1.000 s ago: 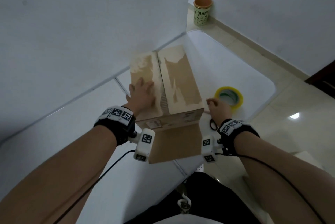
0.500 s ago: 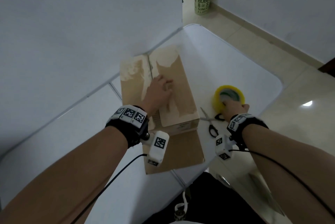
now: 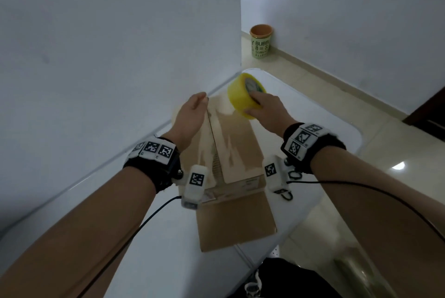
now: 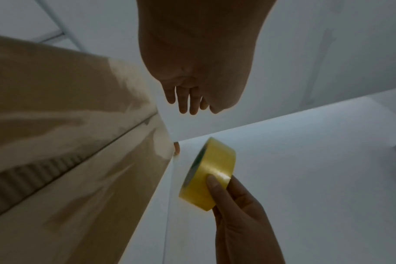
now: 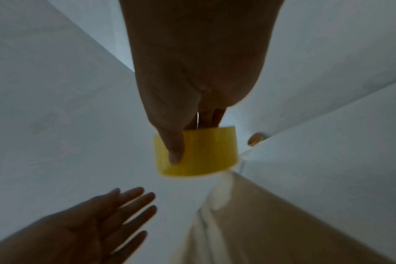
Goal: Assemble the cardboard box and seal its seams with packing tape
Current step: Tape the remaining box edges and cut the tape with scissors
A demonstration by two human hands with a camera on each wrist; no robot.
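Head view: right hand gripping tape roll above box far edge, left hand open, fingers straight.

My left hand hangs above with its fingers loose and holds nothing. The brown box is on the left, with a line down the middle of its top. My right hand grips the yellow tape roll just beside the box.
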